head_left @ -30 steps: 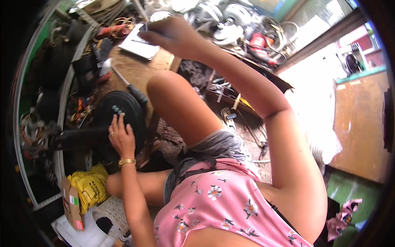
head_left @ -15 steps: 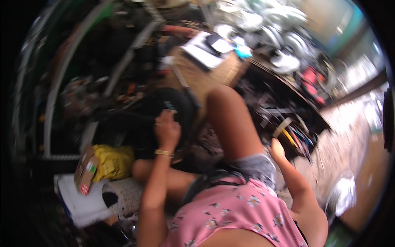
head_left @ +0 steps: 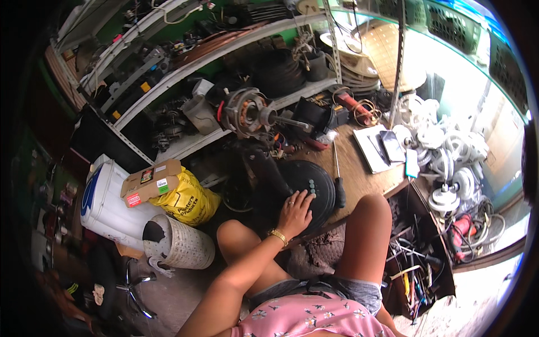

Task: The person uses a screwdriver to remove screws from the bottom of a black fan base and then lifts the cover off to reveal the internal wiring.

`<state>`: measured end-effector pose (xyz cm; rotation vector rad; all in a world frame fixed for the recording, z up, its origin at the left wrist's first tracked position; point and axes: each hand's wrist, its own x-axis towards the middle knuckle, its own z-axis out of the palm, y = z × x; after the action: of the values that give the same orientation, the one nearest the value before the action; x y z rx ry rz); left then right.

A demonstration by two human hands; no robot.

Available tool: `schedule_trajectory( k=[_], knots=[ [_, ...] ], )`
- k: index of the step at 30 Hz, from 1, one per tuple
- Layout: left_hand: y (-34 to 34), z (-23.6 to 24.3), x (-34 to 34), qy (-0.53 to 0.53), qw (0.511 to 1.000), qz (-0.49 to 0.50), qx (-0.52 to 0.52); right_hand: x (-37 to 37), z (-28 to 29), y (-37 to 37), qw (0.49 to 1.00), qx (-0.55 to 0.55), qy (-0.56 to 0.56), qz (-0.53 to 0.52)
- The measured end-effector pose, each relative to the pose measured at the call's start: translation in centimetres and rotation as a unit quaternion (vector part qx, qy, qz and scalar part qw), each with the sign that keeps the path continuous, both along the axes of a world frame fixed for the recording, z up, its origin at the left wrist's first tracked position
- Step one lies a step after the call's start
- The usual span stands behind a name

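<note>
My left hand (head_left: 296, 213), with a ring and a gold bracelet, rests on a round black fan base (head_left: 323, 206) in front of my knees. Its fingers are stretched out beside a row of several teal buttons (head_left: 312, 185) and hold nothing. Behind the base, a bare electric motor (head_left: 242, 115) shows copper windings and a long shaft; how it joins the base is too dark to make out. A screwdriver (head_left: 339, 194) with a black handle lies right of the base. Only part of my right arm (head_left: 386, 320) shows, at the lower edge, and that hand is out of sight.
A wooden tabletop (head_left: 359, 194) bears a notebook (head_left: 366, 147) and a phone (head_left: 392, 147). Right of my knee sits a box of hand tools (head_left: 412, 281). White plastic parts (head_left: 449, 151) pile up beyond. At left are a yellow bag (head_left: 188, 201) and a white bucket (head_left: 115, 208).
The view has swung left and steadied. My right hand, previously beside the tool box, has dropped out of view. My left hand stays on the black fan base.
</note>
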<state>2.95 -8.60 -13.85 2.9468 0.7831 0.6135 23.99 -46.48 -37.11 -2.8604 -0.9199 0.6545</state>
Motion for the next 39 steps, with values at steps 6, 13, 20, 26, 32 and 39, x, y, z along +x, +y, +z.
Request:
schedule_trajectory(
  k=[6, 13, 20, 26, 32, 39],
  knots=[
    [-0.2, -0.3, 0.1, -0.020, 1.000, 0.007, -0.014, 1.1, 0.1, 1.1, 1.000, -0.019, -0.008, 0.006],
    [-0.1, -0.3, -0.2, -0.041, 0.999, 0.010, -0.011, 2.2, 0.1, 2.8, 0.999, -0.032, -0.009, 0.016],
    [-0.2, 0.0, -0.3, -0.034, 0.999, 0.012, -0.013, 3.3, 0.2, 4.0, 0.998, -0.046, -0.016, 0.027],
    [-0.1, -0.3, -0.4, -0.046, 0.999, 0.010, -0.018, 4.1, 0.4, 4.5, 0.998, -0.055, -0.019, 0.036],
    [-0.1, -0.3, -0.6, -0.049, 0.998, 0.010, -0.025, 4.5, 0.5, 4.5, 0.997, -0.067, -0.024, 0.043],
    [-0.1, -0.2, -1.0, -0.071, 0.997, 0.005, -0.038, 5.1, 0.9, 4.4, 0.995, -0.081, -0.031, 0.048]
  ],
)
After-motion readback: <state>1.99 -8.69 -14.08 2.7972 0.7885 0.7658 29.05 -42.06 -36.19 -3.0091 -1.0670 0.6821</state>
